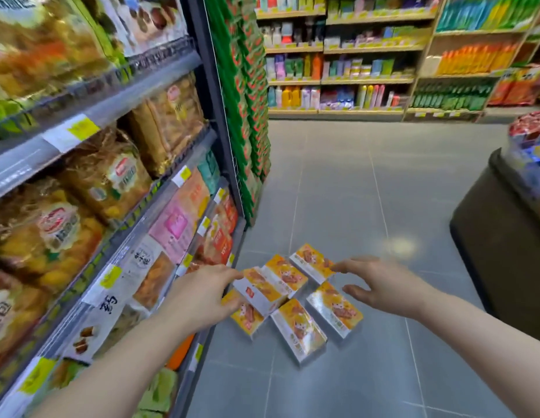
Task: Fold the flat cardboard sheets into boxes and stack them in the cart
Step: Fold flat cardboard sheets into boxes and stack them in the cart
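Boxes [292, 297]: six yellow-and-white packaged boxes lay in a loose cluster on the grey tiled floor [353, 191]; five lay flat, and one [261, 289] sat raised and tilted on the cluster's left part.
Left hand [202, 294]: reached to the cluster's left edge, fingers extended, fingertips at the raised box; whether they gripped it could not be told.
Right hand [380, 285]: spread above the cluster's right side, index fingertip at the corner of the far box [312, 262], thumb apart and over the floor; it held nothing.
Shelf [117, 182]: stood just left of the cluster, stocked with bagged snacks and yellow price tags.
Bin [504, 251]: a dark display stand well to the right of the cluster, wrapped goods heaped on top.
Far shelves [368, 55]: beyond the cluster, across the floor, lined with coloured bottles.
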`<state>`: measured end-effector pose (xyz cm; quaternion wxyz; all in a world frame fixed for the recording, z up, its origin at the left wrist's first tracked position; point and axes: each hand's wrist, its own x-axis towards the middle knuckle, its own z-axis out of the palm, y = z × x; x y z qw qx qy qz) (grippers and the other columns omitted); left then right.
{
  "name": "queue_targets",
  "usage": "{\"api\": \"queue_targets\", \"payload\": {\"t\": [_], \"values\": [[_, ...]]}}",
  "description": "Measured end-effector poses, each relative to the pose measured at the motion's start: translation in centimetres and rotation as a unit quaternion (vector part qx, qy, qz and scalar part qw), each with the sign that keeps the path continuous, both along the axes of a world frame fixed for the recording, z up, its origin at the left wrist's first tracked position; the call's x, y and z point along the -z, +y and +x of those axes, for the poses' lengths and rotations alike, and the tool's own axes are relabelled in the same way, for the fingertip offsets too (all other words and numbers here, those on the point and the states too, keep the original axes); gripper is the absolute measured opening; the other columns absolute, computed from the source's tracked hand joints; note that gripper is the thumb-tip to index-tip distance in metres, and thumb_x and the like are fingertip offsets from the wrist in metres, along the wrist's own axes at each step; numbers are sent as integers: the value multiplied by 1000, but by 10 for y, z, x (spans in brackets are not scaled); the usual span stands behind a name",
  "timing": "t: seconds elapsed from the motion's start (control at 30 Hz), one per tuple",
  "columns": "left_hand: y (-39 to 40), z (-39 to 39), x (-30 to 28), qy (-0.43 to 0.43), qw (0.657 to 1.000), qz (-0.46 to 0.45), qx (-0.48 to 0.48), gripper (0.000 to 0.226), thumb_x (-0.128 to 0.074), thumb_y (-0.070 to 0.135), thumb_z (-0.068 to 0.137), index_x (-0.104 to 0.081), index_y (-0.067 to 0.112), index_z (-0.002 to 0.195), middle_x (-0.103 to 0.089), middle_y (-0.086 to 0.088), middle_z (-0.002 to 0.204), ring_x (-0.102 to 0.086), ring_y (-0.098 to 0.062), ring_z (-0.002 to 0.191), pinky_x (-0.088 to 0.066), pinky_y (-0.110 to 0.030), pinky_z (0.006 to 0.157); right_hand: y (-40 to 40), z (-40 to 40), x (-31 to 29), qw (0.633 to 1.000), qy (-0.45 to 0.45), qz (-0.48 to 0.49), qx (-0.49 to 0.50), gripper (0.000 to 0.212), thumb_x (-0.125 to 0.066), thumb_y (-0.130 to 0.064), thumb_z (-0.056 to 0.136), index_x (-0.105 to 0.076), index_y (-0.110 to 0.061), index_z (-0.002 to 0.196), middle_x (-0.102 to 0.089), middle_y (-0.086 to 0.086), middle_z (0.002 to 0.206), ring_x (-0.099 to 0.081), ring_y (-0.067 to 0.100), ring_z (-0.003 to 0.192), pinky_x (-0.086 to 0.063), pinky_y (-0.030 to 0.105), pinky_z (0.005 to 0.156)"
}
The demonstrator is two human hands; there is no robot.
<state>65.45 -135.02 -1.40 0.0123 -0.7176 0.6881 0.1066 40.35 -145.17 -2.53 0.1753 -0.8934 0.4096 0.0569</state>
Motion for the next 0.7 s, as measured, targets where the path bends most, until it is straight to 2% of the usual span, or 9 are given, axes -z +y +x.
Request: {"api": "queue_targets", "payload": {"t": [0.17,0.3,0.4,0.5,0.6,0.63,0.7], "values": [[-66,33,32,-12,1000,15,7,49,-44,41,90,-34,29,137,-39,11,141,-37,-10,130,-35,-25,96,-56,16,35,997,17,59,55,39,-43,-30,94,-40,-31,133,-46,-4,136,-45,17,122,-39,30,98],[-105,47,63,10,1000,12,-11,43,-50,33,88,-46,22,130,-51,5,132,-46,-17,124,-40,-28,93,-97,21,60,994,31,87,63,40,-43,-29,94,-39,-31,134,-46,-5,136,-42,17,126,-37,30,101],[-138,56,90,22,1000,-6,-12,38,-61,27,68,-68,13,102,-70,-4,99,-66,-26,94,-53,-36,71,-136,29,79,993,45,99,48,40,-42,-30,95,-38,-31,135,-44,-7,137,-40,15,127,-37,26,98],[-169,57,108,10,999,-6,-43,33,-75,19,57,-71,12,90,-72,-4,85,-69,-25,77,-54,-34,56,-180,40,97,992,65,107,7,41,-41,-31,95,-36,-30,136,-43,-7,139,-39,14,128,-36,25,96],[-198,58,121,-3,997,-15,-71,29,-58,29,61,-71,14,82,-72,-1,77,-69,-23,68,-53,-29,49,-227,53,115,989,84,121,-23,41,-41,-32,95,-37,-30,135,-43,-7,139,-39,15,129,-39,28,97],[-205,60,127,0,997,-10,-80,34,-49,33,65,-71,14,81,-71,-2,77,-69,-24,69,-54,-28,52,-240,56,120,988,87,123,-32,40,-41,-32,95,-37,-29,135,-43,-7,140,-39,15,129,-39,28,97],[-221,65,144,11,994,10,-107,43,-39,36,67,-71,11,83,-72,-5,80,-68,-30,80,-54,-31,67,-267,66,135,986,95,130,-46,41,-41,-31,95,-36,-29,136,-42,-7,140,-39,16,129,-39,28,97]]}}
